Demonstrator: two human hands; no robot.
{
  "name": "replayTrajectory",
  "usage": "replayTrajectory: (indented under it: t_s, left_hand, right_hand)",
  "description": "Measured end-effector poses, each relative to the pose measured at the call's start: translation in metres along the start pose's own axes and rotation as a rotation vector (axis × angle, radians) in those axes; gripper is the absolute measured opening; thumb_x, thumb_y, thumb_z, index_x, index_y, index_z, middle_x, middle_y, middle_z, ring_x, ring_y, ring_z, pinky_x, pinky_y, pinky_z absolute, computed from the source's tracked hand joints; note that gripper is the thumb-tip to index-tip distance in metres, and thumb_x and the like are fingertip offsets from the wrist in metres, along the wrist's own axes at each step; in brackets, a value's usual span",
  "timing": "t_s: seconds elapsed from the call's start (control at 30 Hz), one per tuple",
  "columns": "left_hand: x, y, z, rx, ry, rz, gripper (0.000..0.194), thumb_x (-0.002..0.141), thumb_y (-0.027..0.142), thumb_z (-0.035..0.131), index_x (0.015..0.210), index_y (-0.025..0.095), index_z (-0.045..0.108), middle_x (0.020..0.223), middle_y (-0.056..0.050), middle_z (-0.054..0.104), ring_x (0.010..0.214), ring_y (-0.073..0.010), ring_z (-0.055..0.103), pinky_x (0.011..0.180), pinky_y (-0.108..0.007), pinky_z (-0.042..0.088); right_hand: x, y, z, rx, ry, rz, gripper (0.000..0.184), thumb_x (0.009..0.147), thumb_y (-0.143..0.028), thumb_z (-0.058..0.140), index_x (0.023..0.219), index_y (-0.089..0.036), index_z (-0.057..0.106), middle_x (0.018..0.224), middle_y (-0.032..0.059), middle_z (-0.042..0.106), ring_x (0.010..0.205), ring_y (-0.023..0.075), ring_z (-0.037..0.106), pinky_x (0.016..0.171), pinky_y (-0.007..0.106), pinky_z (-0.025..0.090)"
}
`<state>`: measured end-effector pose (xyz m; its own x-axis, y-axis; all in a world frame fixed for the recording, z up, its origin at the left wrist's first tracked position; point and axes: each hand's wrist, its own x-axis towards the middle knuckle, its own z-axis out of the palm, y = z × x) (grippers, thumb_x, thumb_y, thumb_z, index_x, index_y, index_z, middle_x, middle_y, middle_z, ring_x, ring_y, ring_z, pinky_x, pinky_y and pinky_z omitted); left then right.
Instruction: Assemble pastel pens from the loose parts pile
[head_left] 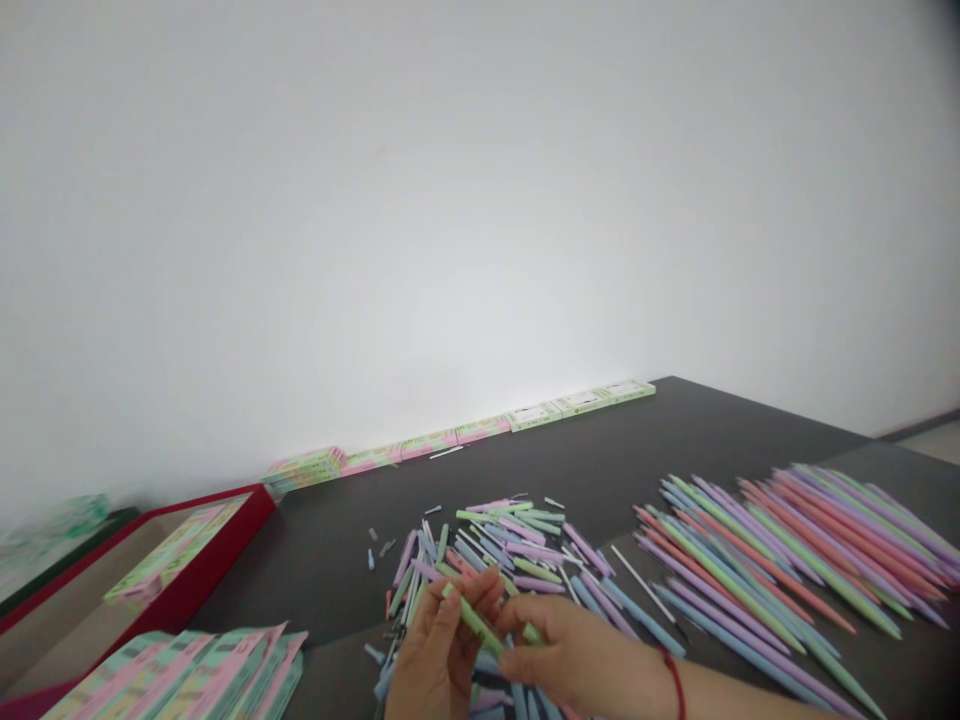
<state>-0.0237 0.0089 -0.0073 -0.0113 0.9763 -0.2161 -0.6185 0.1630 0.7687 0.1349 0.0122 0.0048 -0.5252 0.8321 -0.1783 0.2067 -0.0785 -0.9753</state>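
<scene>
My left hand [439, 640] pinches one end of a light green pen part [478, 622], a slim tube, over a heap of loose pen parts. From the right, my right hand [577, 645], with a red cord [675, 685] at the wrist, grips the tube's lower end. A second short green piece [532, 634] shows between its fingers; whether the two pieces join is hidden. Around and beneath both hands lie pastel pen caps and barrels [525, 535] in purple, green, blue and coral. A thin white refill [641, 575] rests just right of the heap.
Many assembled-looking pastel pens [780, 560] lie in rows at the right. Printed packets [180, 675] fan out at the front left, beside a red-rimmed box [232, 540] holding a carton [176, 550]. Flat cartons [480, 428] line the wall along the dark table [720, 430].
</scene>
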Motion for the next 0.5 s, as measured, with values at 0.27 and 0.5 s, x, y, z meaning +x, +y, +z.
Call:
replayTrajectory:
  t_s: [0.27, 0.5]
  left_hand:
    - [-0.002, -0.004, 0.001, -0.004, -0.107, -0.013, 0.028, 0.066, 0.029, 0.078, 0.084, 0.018, 0.061, 0.09, -0.009, 0.074, 0.091, -0.0256, 0.067, 0.081, -0.037, 0.05]
    - [-0.01, -0.007, 0.001, 0.283, -0.046, 0.217, 0.033, 0.062, 0.037, 0.079, 0.084, 0.019, 0.064, 0.091, -0.009, 0.074, 0.091, -0.0267, 0.067, 0.079, -0.031, 0.05]
  right_hand:
    - [0.002, 0.01, -0.004, -0.35, 0.229, -0.268, 0.005, 0.07, -0.02, 0.061, 0.072, -0.019, 0.057, 0.079, -0.0032, 0.061, 0.075, 0.0135, 0.054, 0.068, 0.022, 0.036]
    - [0.003, 0.012, -0.006, -0.268, 0.106, -0.142, 0.007, 0.066, -0.017, 0.061, 0.065, -0.019, 0.055, 0.062, -0.0056, 0.059, 0.059, 0.0102, 0.051, 0.054, 0.019, 0.034]
